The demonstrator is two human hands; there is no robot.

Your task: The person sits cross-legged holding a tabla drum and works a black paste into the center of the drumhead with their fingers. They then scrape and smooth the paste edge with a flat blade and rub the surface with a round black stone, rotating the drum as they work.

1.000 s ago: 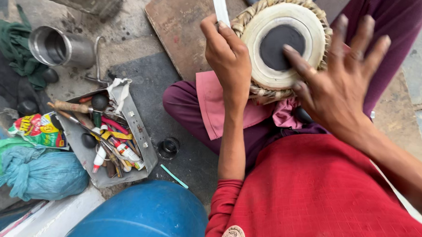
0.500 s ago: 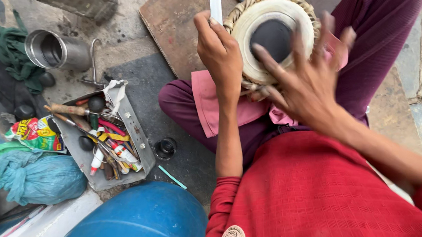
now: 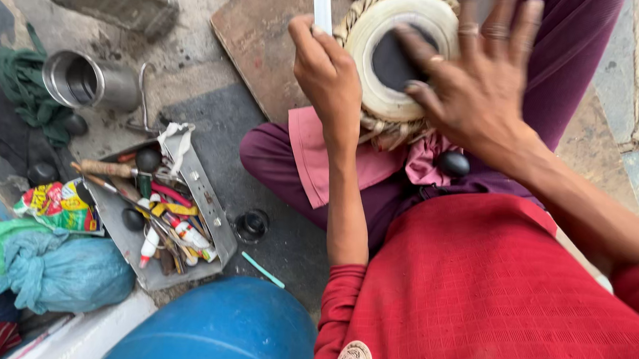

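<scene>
The small round drum with a cream skin and a black middle [image 3: 400, 61] sits on the person's lap, near the top edge of the view. The right hand [image 3: 481, 86] lies flat on it, fingers [image 3: 418, 47] spread wide. The left hand [image 3: 331, 76] is closed around a thin white stick [image 3: 322, 7] beside the drum's rim. Left of the legs, the grey stone floor [image 3: 195, 66] is crowded by an open grey metal tray of tools [image 3: 210, 211] and a blue plastic barrel [image 3: 234, 326].
</scene>
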